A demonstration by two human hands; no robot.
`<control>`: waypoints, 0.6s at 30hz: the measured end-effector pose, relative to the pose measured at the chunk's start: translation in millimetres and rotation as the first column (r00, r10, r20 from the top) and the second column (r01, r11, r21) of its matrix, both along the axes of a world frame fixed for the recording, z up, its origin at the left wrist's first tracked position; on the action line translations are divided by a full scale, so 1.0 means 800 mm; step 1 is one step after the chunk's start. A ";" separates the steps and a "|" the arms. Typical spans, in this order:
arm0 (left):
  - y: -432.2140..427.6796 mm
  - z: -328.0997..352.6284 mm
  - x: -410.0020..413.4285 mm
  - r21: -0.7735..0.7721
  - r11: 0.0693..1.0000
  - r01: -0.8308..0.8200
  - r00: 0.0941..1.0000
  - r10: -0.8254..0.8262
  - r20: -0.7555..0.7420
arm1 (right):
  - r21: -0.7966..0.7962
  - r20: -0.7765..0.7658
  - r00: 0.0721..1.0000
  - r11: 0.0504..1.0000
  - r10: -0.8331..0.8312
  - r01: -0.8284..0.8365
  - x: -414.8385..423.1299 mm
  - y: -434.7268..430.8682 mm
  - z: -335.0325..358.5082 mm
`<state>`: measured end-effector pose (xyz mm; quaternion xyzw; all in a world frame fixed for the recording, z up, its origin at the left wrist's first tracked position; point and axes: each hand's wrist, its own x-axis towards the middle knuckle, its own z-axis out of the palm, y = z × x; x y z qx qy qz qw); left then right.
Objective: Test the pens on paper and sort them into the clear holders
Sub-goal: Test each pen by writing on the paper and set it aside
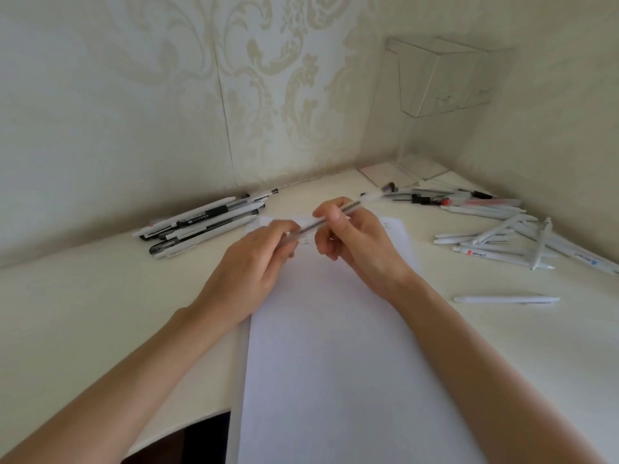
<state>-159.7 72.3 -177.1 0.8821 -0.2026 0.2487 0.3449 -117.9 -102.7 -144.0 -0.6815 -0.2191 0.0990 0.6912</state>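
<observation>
**Both hands hold one pen above the paper**

The left hand (254, 259) and the right hand (361, 242) hold the same grey pen (313, 226) between them, just above the far end of the sheet of paper (335, 346). The pen is tilted, with its upper end pointing away to the right. The left hand's fingers are curled round the lower end. The right hand pinches the barrel higher up between thumb and fingers. Whether the pen has a cap on, I cannot tell.

The sheet lies on the cream table (83, 313), and a few small marks (387, 225) show near its far edge. A pile of dark and white pens (201, 226) lies on the left near the wall. A looser heap of mostly white pens (502, 229) lies on the right, and a single white pen (505, 299) lies apart from it, nearer to the person. A clear holder (442, 75) stands raised in the far right corner.
</observation>
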 end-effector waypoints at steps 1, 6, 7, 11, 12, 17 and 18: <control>0.008 0.002 0.004 -0.029 0.996 -0.088 0.996 0.089 0.026 | 0.008 -0.011 0.999 0.999 -0.045 0.046 0.004 -0.003 0.001; 0.073 0.008 0.017 0.039 0.735 -0.677 0.724 0.656 0.211 | -0.005 0.027 0.954 0.954 -0.299 0.299 0.019 -0.027 0.000; 0.080 0.008 0.017 0.073 0.655 -0.752 0.654 0.727 0.208 | -0.024 0.034 0.945 0.945 -0.324 0.325 0.020 -0.029 -0.001; 0.077 0.008 0.015 0.122 0.549 -0.827 0.560 0.823 0.095 | -0.170 0.115 0.918 0.903 -0.380 0.395 0.027 -0.032 -0.009; 0.071 0.012 0.014 0.095 0.585 -0.806 0.592 0.797 0.119 | -0.222 0.147 0.904 0.877 -0.400 0.425 0.030 -0.034 -0.011; 0.014 0.011 0.003 0.244 0.952 -0.186 0.973 0.144 0.180 | -0.449 0.552 0.682 0.518 -0.480 0.728 0.063 -0.071 -0.018; 0.005 0.005 0.002 0.318 0.945 -0.070 0.995 0.042 0.094 | -0.506 0.617 0.662 0.429 -0.425 0.748 0.072 -0.081 -0.020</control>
